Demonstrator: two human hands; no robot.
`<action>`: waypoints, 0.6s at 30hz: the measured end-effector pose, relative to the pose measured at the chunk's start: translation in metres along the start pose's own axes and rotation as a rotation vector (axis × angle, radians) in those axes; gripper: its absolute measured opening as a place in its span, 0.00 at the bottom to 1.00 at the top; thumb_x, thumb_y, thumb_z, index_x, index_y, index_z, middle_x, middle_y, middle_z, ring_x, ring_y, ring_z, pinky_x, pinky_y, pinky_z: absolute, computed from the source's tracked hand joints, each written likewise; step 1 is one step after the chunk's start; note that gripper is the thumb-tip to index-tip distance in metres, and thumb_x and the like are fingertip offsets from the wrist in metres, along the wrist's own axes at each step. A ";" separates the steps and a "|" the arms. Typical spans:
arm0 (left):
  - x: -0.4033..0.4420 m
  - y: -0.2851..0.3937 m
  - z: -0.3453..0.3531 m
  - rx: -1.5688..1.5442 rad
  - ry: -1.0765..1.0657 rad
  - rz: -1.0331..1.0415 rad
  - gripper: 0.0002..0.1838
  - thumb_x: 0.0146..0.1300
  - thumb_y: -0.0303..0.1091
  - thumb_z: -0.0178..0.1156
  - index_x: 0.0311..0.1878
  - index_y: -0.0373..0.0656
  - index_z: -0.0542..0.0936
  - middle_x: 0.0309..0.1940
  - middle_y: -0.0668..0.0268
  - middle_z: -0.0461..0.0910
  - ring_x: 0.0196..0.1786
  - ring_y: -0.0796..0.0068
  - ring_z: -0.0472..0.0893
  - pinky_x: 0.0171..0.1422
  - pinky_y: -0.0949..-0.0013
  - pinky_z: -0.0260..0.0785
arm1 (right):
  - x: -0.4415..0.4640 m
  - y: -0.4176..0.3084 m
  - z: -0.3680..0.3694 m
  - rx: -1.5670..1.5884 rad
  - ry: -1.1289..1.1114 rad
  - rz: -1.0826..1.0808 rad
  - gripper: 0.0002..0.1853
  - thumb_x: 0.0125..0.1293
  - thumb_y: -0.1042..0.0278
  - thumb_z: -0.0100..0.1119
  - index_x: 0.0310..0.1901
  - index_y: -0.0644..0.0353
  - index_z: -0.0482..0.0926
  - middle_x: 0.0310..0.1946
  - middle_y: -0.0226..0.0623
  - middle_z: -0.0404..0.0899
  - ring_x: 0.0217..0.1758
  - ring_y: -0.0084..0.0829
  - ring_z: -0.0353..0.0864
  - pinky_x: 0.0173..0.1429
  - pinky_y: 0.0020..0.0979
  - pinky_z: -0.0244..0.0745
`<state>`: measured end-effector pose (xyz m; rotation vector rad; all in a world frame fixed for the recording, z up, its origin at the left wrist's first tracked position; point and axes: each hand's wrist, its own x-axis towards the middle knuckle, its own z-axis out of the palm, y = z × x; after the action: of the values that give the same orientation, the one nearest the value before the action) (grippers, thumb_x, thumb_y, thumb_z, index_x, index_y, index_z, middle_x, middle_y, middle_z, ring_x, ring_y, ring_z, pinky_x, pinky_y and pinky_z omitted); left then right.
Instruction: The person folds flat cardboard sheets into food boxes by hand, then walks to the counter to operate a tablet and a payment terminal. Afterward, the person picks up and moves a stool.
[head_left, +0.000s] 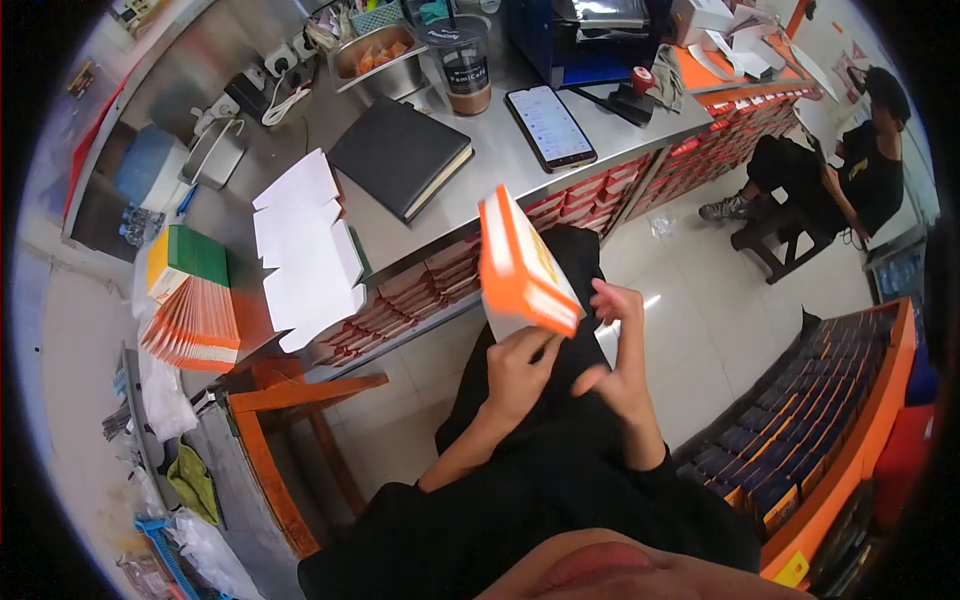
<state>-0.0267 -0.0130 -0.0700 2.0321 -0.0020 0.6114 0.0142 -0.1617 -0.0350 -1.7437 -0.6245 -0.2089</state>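
Observation:
An orange and white cardboard box is tilted above my lap, slightly blurred. My left hand is closed on its lower end. Just to the right, my right hand is off the box, with its fingers spread and nothing in them. On the steel counter, nearest to my left hand, lie unfolded white carton blanks. A fanned stack of orange-edged flat cartons stands at the counter's left end, beside a green and yellow box.
A black notebook, a phone, a plastic cup and a metal tray are on the counter. A person sits at the right. An orange crate of dark boxes stands at lower right, a wooden stool at left.

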 end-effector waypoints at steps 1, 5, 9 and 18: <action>-0.007 -0.009 0.006 0.082 0.011 0.120 0.07 0.52 0.25 0.68 0.35 0.39 0.83 0.28 0.58 0.82 0.30 0.58 0.84 0.33 0.61 0.76 | 0.007 -0.014 -0.002 -0.107 -0.019 -0.041 0.47 0.46 0.50 0.75 0.67 0.61 0.67 0.49 0.39 0.70 0.52 0.32 0.69 0.56 0.32 0.65; -0.030 0.001 0.008 0.207 -0.163 0.260 0.13 0.50 0.27 0.66 0.42 0.44 0.85 0.37 0.62 0.84 0.34 0.62 0.84 0.35 0.63 0.77 | 0.027 -0.027 -0.005 -0.118 -0.105 -0.065 0.35 0.48 0.65 0.73 0.61 0.61 0.76 0.57 0.44 0.74 0.58 0.39 0.75 0.60 0.37 0.70; -0.010 0.009 -0.004 0.163 -0.112 0.443 0.17 0.57 0.31 0.63 0.51 0.42 0.84 0.47 0.58 0.81 0.50 0.59 0.81 0.56 0.60 0.73 | 0.040 -0.008 -0.012 0.051 -0.130 0.016 0.17 0.61 0.80 0.59 0.52 0.64 0.82 0.53 0.44 0.82 0.55 0.38 0.82 0.58 0.31 0.74; 0.040 -0.007 -0.059 -0.305 -0.139 0.059 0.24 0.75 0.48 0.45 0.59 0.36 0.74 0.63 0.55 0.70 0.70 0.60 0.64 0.75 0.58 0.51 | 0.016 -0.004 0.017 0.133 0.071 0.165 0.17 0.76 0.71 0.44 0.58 0.69 0.76 0.56 0.44 0.80 0.61 0.33 0.78 0.66 0.32 0.67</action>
<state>-0.0148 0.0484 -0.0357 1.7785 -0.2259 0.4735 0.0223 -0.1402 -0.0290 -1.6428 -0.4308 -0.1114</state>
